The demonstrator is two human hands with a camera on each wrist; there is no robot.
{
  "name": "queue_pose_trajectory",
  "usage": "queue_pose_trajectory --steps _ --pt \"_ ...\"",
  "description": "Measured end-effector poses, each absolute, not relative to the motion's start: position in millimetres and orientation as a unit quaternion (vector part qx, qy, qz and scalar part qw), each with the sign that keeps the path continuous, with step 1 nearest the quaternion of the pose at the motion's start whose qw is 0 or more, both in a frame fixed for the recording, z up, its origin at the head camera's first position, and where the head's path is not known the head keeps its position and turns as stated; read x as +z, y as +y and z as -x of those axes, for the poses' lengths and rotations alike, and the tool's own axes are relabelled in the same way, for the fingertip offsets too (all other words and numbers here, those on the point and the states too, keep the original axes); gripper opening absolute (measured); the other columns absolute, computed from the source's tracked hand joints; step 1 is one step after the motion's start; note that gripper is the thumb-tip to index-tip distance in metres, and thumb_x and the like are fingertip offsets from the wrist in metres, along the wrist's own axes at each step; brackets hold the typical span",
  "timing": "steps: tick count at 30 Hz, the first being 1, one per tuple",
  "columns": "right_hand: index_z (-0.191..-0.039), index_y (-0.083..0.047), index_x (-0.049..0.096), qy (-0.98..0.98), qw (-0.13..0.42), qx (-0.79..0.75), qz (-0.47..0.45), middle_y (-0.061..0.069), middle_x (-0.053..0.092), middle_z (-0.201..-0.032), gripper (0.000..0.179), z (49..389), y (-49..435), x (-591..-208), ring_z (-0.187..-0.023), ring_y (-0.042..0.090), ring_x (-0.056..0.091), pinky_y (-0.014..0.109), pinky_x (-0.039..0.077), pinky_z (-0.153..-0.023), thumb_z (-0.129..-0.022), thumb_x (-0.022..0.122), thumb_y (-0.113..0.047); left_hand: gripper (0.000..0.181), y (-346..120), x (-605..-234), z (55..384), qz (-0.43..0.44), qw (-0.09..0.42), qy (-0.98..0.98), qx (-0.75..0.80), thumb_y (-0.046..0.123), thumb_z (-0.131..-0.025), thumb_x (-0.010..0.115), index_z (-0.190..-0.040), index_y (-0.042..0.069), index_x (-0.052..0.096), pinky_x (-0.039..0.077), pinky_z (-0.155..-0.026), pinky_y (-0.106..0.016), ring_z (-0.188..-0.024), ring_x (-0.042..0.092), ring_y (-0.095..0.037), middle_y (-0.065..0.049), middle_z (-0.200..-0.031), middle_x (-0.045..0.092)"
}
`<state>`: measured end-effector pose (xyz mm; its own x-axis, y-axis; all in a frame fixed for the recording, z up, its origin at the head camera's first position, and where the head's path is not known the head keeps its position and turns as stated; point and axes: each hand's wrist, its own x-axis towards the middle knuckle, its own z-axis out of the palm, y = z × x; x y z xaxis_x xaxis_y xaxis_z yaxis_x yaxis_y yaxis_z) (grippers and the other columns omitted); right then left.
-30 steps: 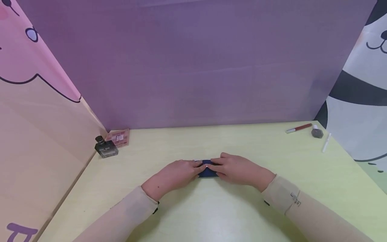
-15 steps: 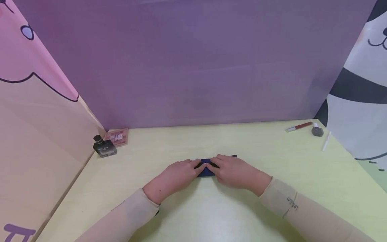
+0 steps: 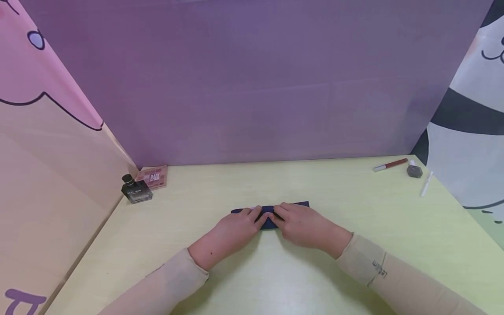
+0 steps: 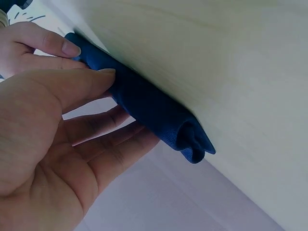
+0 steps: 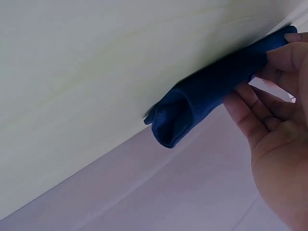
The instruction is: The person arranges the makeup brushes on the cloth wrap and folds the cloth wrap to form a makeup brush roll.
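A dark blue cloth, rolled into a narrow strip, lies crosswise on the table. My left hand pinches it left of its middle, thumb on the near side and fingers over the far side. Close beside it, my right hand holds the other half in the same way, the two thumbs almost meeting. In the left wrist view the end of the cloth shows curled layers and a loose flap. An open, hollow fold forms the other end of the cloth in the right wrist view.
At the back left, a dark glass perfume bottle stands by a pink palette. Toward the back right lie a red-and-white tube, a small grey bottle and a thin white stick. A purple curtain closes off the back.
My fingers have gone from lying flatter over the cloth to curling around it. Both ends of the cloth now show past my hands; the hands stay in nearly the same place.
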<state>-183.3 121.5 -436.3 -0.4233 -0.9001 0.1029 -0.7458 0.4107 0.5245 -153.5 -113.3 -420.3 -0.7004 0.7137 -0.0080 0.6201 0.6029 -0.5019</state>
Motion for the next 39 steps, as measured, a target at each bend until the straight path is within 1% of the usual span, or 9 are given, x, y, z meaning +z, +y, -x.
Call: queue_pose_trajectory --steps 6,9,14,17,23,29,33,36,39 --pt "-0.149 -0.011 0.064 -0.858 0.121 -0.144 -0.479 0.011 0.068 -0.142 0.048 186 122 -432 -0.126 0.027 0.066 0.035 0.056 -0.110 -0.104 0.067 -0.028 0.053 -117 -413 162 0.361 0.001 -0.914 0.186 0.020 -0.109 0.063 -0.161 0.019 0.050 0.064 -0.096 -0.032 -0.136 0.066 -0.023 -0.009 -0.161 0.056" --pt "-0.150 -0.013 0.064 -0.875 0.091 -0.083 -0.468 0.008 0.069 -0.141 0.048 189 126 -430 -0.121 0.026 0.066 0.036 0.058 -0.107 -0.104 0.067 -0.028 0.053 -122 -408 168 0.357 -0.043 -0.924 0.127 0.027 -0.110 0.061 -0.162 0.021 0.049 0.061 -0.104 -0.036 -0.138 0.064 -0.023 -0.006 -0.163 0.054" --pt "-0.144 -0.013 0.069 -0.871 0.073 -0.001 -0.486 0.003 0.075 -0.129 0.044 194 132 -424 -0.108 0.021 0.064 0.033 0.058 -0.097 -0.102 0.072 -0.026 0.053 -136 -404 177 0.381 -0.077 -0.921 0.028 0.030 -0.107 0.067 -0.158 0.020 0.055 0.057 -0.110 -0.039 -0.137 0.065 -0.023 -0.003 -0.159 0.060" --pt "-0.139 -0.013 0.072 -0.872 0.040 0.043 -0.486 0.000 0.077 -0.126 0.040 197 136 -420 -0.107 0.019 0.063 0.034 0.057 -0.095 -0.101 0.075 -0.027 0.053 -142 -403 182 0.385 -0.094 -0.918 -0.022 0.032 -0.104 0.072 -0.153 0.016 0.060 0.055 -0.114 -0.040 -0.139 0.065 -0.023 -0.003 -0.155 0.064" --pt "-0.142 -0.018 0.071 -0.898 -0.048 0.066 -0.432 0.002 0.071 -0.137 0.050 199 146 -413 -0.122 0.023 0.061 0.043 0.053 -0.108 -0.098 0.079 -0.040 0.061 -147 -405 188 0.371 -0.110 -0.920 -0.054 0.044 -0.095 0.082 -0.146 0.014 0.067 0.052 -0.118 -0.040 -0.142 0.063 -0.023 -0.004 -0.153 0.066" --pt "-0.155 -0.025 0.059 -0.916 -0.096 0.052 -0.386 0.011 0.065 -0.150 0.057 195 147 -412 -0.135 0.033 0.060 0.050 0.052 -0.112 -0.101 0.075 -0.038 0.063 -157 -408 196 0.326 -0.159 -0.924 -0.120 0.040 -0.093 0.084 -0.150 0.023 0.064 0.047 -0.123 -0.044 -0.155 0.050 -0.027 -0.004 -0.163 0.056" --pt "-0.154 -0.021 0.060 -0.919 -0.074 0.046 -0.385 0.011 0.071 -0.142 0.053 192 144 -416 -0.127 0.031 0.066 0.047 0.056 -0.108 -0.104 0.072 -0.033 0.059 -160 -413 200 0.308 -0.175 -0.923 -0.148 0.039 -0.098 0.078 -0.153 0.028 0.060 0.048 -0.122 -0.043 -0.154 0.052 -0.026 -0.003 -0.164 0.055" --pt "-0.149 -0.017 0.065 -0.911 -0.014 0.013 -0.412 0.007 0.075 -0.125 0.049 190 142 -420 -0.112 0.026 0.070 0.040 0.059 -0.100 -0.103 0.073 -0.031 0.053 -157 -415 198 0.328 -0.150 -0.923 -0.137 0.034 -0.102 0.074 -0.152 0.023 0.061 0.051 -0.119 -0.043 -0.147 0.060 -0.025 -0.005 -0.157 0.062" --pt "-0.142 -0.015 0.071 -0.895 0.051 -0.019 -0.443 0.003 0.072 -0.107 0.044 188 142 -423 -0.096 0.020 0.067 0.032 0.059 -0.090 -0.100 0.077 -0.028 0.047 -155 -415 195 0.350 -0.122 -0.921 -0.120 0.029 -0.103 0.073 -0.148 0.018 0.065 0.056 -0.112 -0.040 -0.135 0.067 -0.025 -0.006 -0.146 0.070"
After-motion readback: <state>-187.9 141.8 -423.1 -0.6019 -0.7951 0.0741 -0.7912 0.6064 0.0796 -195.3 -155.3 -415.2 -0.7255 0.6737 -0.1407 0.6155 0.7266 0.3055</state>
